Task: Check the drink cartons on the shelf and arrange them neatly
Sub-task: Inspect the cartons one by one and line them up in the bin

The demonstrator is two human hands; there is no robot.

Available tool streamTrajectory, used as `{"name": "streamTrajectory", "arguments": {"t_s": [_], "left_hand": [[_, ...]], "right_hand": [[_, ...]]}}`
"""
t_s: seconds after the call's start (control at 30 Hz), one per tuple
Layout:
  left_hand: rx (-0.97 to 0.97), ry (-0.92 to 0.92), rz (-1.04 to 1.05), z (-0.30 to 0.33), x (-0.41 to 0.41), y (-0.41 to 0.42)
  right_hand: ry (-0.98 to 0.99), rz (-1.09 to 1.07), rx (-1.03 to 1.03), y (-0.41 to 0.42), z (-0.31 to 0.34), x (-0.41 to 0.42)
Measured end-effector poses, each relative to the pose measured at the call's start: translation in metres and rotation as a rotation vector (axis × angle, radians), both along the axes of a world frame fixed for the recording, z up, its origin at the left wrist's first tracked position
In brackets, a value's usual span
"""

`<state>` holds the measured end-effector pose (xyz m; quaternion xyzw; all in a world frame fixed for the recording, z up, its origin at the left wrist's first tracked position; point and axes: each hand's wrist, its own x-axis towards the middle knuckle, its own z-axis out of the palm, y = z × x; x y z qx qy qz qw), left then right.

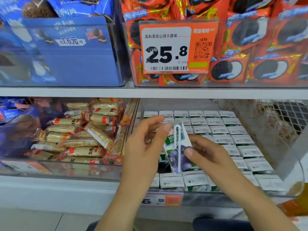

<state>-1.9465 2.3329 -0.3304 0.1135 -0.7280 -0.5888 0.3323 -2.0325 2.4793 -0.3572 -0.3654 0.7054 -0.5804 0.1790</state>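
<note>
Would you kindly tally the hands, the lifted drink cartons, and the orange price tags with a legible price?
Hands: 2 (left hand, right hand)
Lifted drink carton: 1
Legible orange price tags: 2 (25.8 tag, 6.5 tag)
Total: 5

**Legible text on the shelving**

- Orange price tag (178,47), upper shelf: "奥利奥夹心饼干原味", "25.8", "元/500g", "+270", QR code, barcode.
- Blue display box (73,50), upper left: "奥利奥", "1.6元".
- Held drink carton (178,147): "100" partly readable, the rest blurred.
- Lower price tag (160,200), on the shelf edge below the cartons: "6.5", partly hidden.
</note>
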Motion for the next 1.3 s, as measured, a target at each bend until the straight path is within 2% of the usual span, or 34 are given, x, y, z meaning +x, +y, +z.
{"name": "streamTrajectory", "arguments": {"t_s": [0.07,0.23,0.33,0.47,0.6,0.73,0.83,1.0,1.3], "left_hand": [[0.126,0.017,-0.009,-0.002,-0.002,0.004],[0.3,0.001,-0.11,-0.006,-0.001,-0.002],[0.33,-0.047,-0.181,-0.006,0.002,-0.005],[0.322,-0.104,-0.218,-0.008,0.003,-0.005],[0.397,-0.069,-0.163,-0.009,0.0,-0.001],[0.492,-0.034,-0.12,-0.01,-0.002,-0.004],[0.472,-0.02,-0.102,-0.013,-0.003,0.0],[0.351,-0.04,-0.131,-0.018,-0.007,0.013],[0.319,-0.087,-0.258,-0.016,-0.003,0.007]], "right_hand": [[-0.001,-0.042,-0.051,-0.005,0.0,0.003],[-0.065,-0.051,-0.155,-0.011,-0.001,0.004],[-0.099,-0.043,-0.221,-0.012,-0.002,0.004],[-0.044,-0.075,-0.207,-0.013,-0.004,0.005],[0.094,-0.118,-0.1,-0.013,-0.005,0.006],[0.341,-0.189,0.057,-0.015,-0.01,0.009],[0.46,-0.272,0.085,-0.019,-0.012,0.012],[0.516,-0.475,0.032,-0.018,-0.011,0.008],[0.466,-0.493,-0.063,-0.017,-0.004,0.014]]}}
